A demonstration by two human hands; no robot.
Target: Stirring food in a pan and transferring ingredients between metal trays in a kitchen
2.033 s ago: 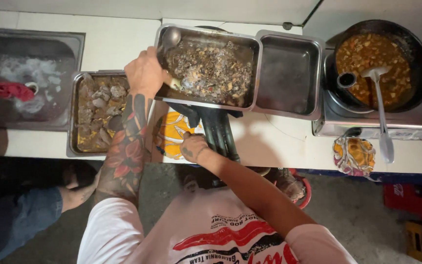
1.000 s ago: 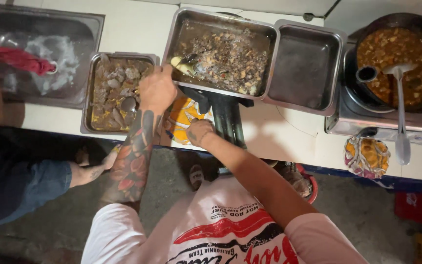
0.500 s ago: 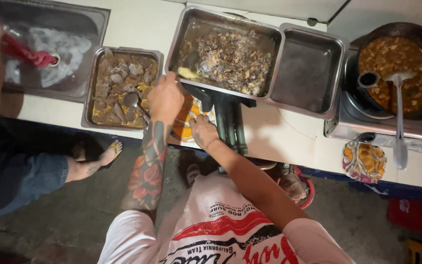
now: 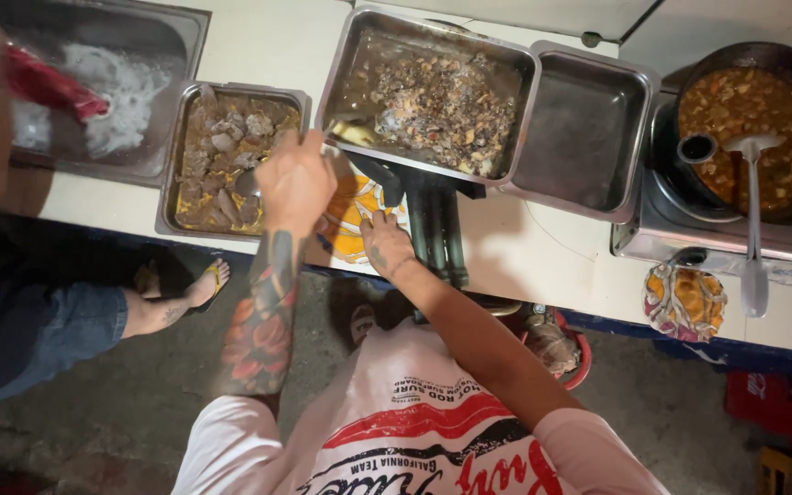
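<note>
Fingers of the left hand [image 4: 297,181] grip a spoon [image 4: 247,185] over the stew tray [image 4: 179,156], where gravy could drip onto the counter [image 4: 258,46], while the right hand [image 4: 385,243] steadies a yellow plate [image 4: 352,206], its fingers' hold unclear.

big pan of orange stew [image 4: 749,119] with a ladle [image 4: 752,211] resting in it, empty steel tray [image 4: 579,128], patterned cloth [image 4: 685,301] on the counter, red bucket [image 4: 572,346] below

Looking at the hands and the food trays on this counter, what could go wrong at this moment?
The left hand holds a spoon over the tray of brown meat; sauce may drip onto the white counter on the way to the orange plate that the right hand steadies. That plate sits at the counter edge and could tip. The tray of chopped meat appears propped above the counter and might slide if bumped.
</note>
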